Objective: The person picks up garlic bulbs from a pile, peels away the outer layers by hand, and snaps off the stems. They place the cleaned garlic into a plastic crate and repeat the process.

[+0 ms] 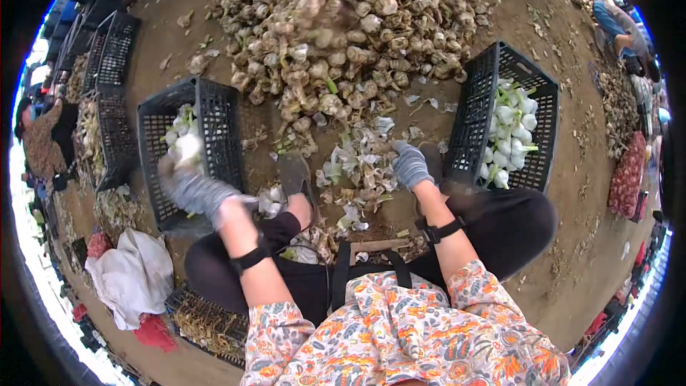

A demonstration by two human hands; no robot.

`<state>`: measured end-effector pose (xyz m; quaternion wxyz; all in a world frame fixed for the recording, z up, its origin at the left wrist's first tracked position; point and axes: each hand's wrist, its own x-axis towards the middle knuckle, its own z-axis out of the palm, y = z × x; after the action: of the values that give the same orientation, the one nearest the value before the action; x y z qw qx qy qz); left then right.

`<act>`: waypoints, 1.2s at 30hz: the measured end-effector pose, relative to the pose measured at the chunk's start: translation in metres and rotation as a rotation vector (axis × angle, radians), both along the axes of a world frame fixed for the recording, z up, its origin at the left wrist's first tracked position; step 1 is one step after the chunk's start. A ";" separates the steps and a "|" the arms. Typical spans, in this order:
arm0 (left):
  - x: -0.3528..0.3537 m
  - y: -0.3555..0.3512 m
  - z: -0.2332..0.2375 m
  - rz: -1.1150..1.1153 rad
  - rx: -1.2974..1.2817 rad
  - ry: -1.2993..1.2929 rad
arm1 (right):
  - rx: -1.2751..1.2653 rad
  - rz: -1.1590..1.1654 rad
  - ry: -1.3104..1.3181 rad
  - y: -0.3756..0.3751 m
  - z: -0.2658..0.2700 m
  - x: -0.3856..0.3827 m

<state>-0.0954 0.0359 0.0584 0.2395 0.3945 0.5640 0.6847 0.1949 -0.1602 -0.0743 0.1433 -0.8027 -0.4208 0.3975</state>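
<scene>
My left hand (pixel 191 189), in a grey knit glove, is over the left black crate (pixel 218 125) and smeared by motion. Just beyond its blurred fingers is a bright white garlic bulb (pixel 189 147), blurred too, above other cleaned bulbs in the crate. My right hand (pixel 412 164), gloved the same way, is low between my right shoe and a scatter of garlic skins (pixel 357 164). Its fingers look curled together, and I cannot tell what they hold. Farther right, a second black crate (pixel 475 118) holds white trimmed garlic bulbs (pixel 511 125) with short green stems.
A large heap of unpeeled garlic (pixel 350 36) lies ahead of my feet. At the left are a white sack (pixel 132 275), more black crates (pixel 114 111) and a person (pixel 50 136). At the right are a red net bag (pixel 629 179) and another person bending (pixel 620 28).
</scene>
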 end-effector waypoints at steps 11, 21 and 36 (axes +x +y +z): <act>0.079 -0.026 -0.025 -0.279 -0.445 -0.356 | 0.062 0.196 -0.209 0.140 -0.044 -0.024; 0.096 -0.051 -0.054 -0.739 -0.718 -0.305 | -0.059 0.136 -0.229 0.173 -0.057 -0.035; 0.138 -0.051 -0.273 -1.059 -1.023 0.781 | 0.006 0.441 0.081 -0.013 0.098 -0.024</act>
<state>0.0427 -0.0154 -0.2148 0.4667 0.6592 0.5879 -0.0454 0.1714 -0.1732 0.0235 0.0721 -0.6740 -0.5813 0.4501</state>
